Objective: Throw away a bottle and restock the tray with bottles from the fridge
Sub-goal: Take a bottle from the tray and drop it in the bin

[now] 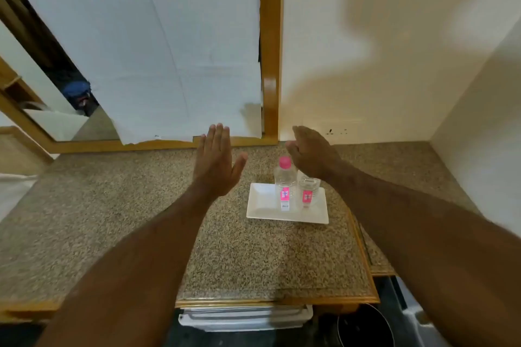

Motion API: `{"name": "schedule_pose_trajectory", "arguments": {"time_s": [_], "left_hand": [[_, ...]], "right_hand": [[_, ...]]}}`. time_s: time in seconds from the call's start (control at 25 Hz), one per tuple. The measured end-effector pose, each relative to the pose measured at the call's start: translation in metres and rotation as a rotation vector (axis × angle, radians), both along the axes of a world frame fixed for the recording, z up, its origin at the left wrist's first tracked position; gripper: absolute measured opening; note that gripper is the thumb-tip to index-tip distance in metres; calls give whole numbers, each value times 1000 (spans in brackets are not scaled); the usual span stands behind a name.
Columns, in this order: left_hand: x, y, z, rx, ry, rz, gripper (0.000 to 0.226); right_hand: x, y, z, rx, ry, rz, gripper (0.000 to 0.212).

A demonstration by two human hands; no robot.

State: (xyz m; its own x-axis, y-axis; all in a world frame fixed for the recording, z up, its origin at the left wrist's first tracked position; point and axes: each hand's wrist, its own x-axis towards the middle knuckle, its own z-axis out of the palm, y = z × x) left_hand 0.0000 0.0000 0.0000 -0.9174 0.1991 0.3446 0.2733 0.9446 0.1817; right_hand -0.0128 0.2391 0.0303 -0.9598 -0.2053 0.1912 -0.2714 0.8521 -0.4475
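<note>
A white rectangular tray (262,205) lies on the speckled stone counter (141,220). Two clear bottles with pink labels stand on its far right part. The left bottle (284,183) has a pink cap. The right bottle (308,191) is shorter and shows no cap. My left hand (215,162) hovers flat with its fingers apart, left of the tray and above the counter. My right hand (311,153) hangs open just above and behind the bottles, holding nothing.
A wood-framed mirror (269,65) covered with white paper stands behind the counter. A cream wall closes the back and right. Below the counter's front edge are a white fridge top (245,318) and a dark round bin (365,329).
</note>
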Motion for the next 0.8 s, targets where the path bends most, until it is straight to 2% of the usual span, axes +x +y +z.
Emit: {"name": "schedule_pose_trajectory", "arguments": {"time_s": [0.12, 0.28, 0.48, 0.6, 0.8], "left_hand": [[8, -2, -32, 13, -79, 14, 77], [15, -3, -54, -4, -137, 11, 77], [18, -10, -51, 20, -150, 2, 76], [20, -16, -41, 24, -133, -9, 75], [20, -17, -14, 33, -88, -42, 75]], "right_hand": [[3, -4, -22, 81, -5, 93, 25], [3, -11, -29, 378, -91, 155, 43], [-4, -24, -22, 522, -153, 82, 47], [-4, -30, -7, 551, -213, 85, 49], [8, -32, 50, 453, -302, 54, 52]]}}
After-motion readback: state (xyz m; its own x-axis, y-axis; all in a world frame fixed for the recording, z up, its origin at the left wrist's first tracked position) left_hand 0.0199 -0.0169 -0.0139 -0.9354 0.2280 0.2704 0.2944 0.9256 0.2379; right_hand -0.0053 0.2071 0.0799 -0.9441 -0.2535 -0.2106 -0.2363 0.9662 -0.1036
